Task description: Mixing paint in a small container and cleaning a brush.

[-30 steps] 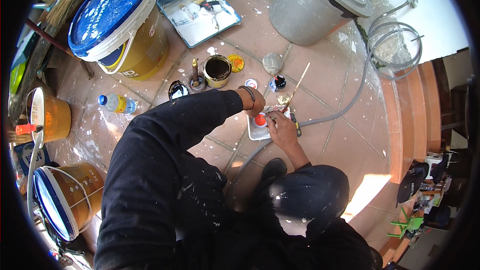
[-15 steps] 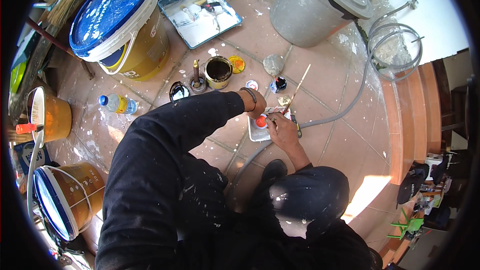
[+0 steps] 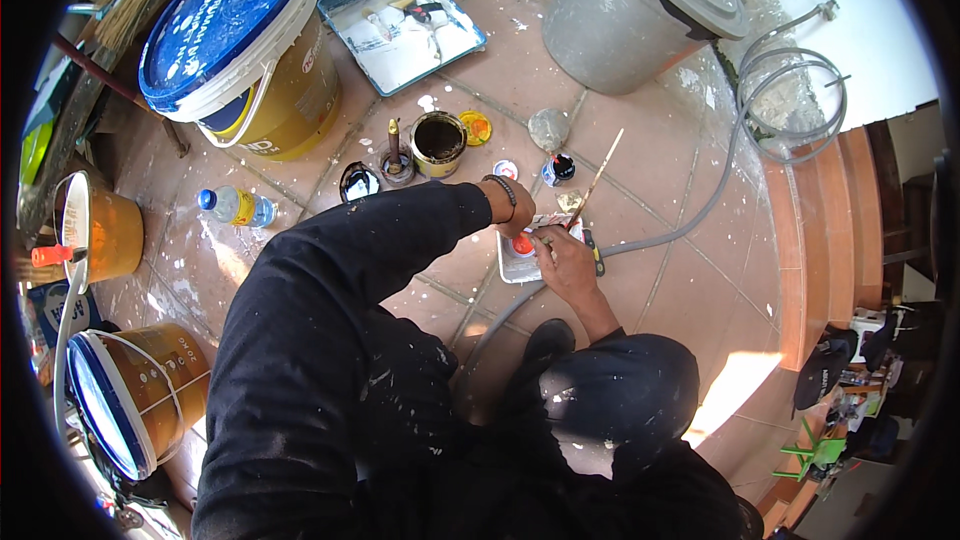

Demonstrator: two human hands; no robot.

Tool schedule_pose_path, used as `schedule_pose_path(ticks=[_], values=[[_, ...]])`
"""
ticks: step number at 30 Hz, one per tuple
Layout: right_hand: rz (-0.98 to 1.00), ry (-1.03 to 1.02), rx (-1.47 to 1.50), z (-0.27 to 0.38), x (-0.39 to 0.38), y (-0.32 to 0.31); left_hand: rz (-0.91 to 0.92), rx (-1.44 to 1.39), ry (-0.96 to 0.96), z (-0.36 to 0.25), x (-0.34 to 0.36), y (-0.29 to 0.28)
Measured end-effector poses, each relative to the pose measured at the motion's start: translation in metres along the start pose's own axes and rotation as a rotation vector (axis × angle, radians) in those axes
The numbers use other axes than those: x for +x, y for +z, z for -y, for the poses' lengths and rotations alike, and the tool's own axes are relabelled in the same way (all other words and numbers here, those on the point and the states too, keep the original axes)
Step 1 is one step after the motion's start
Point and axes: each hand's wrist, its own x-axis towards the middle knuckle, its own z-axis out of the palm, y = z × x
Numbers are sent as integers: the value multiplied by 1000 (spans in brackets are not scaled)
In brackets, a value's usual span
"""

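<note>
We had the small white tray down on the tiled floor, right in front of our bent knee, and everything ran out from it. In the tray sat a small red-orange pot; our left hand lay over the tray's far edge, probably to steady it, though we couldn't tell how its fingers were set. Our right hand worked at the tray's near right corner, fingers curled together round something small; what exactly, we couldn't make out. A thin stick slanted up and away from the tray, likely a brush handle kept within reach.

Just beyond the tray stood a little dark bottle, then the open tin with its orange lid beside it. Further out from the tray lay the paint roller tray, the big blue-lidded bucket and the grey bin. A grey hose ran past the tray's right side, so room that way was narrow. Left of the tray, toward the water bottle, the tiles gave more space.
</note>
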Motion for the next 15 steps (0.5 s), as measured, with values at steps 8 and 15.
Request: schedule_pose_path(ticks=[8, 15], values=[[49, 90, -25, 2, 1, -1, 9, -6, 14, 0, 1, 0], [34, -5, -2, 4, 2, -2, 26, -13, -8, 0, 0, -1]])
